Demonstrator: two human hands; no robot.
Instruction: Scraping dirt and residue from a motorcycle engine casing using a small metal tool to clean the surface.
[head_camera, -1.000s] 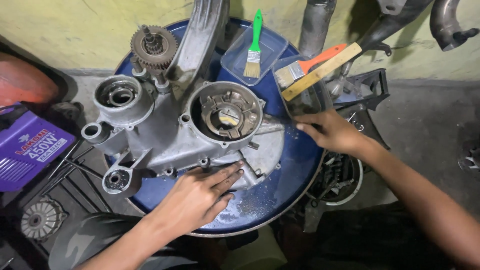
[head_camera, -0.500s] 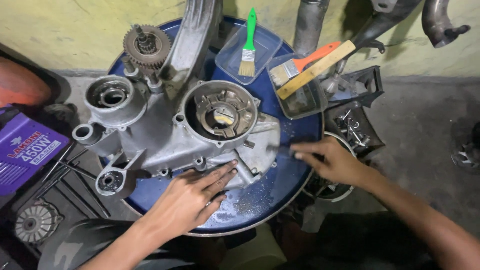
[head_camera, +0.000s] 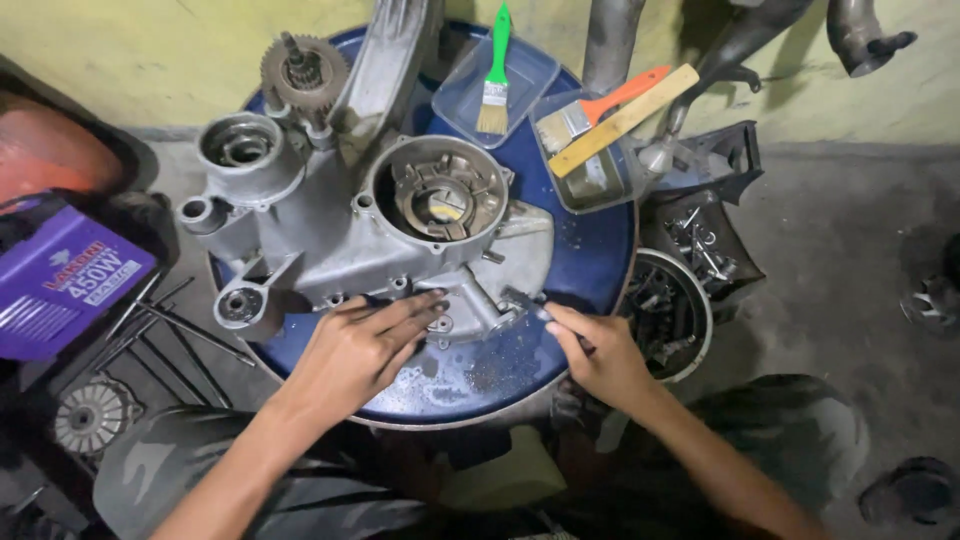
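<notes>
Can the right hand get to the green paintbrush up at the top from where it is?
Probably yes. The right hand is at the near edge of the engine case, holding a small tool. The green paintbrush lies in a clear tray on the far side, with bare blue drum top between them.

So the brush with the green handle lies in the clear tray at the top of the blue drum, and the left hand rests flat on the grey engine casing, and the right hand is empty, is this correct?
Not quite: the head view shows the right hand holding a small dark tool against the grey engine casing. The rest holds: the green-handled brush lies in the clear tray, and the left hand rests on the casing.
</notes>
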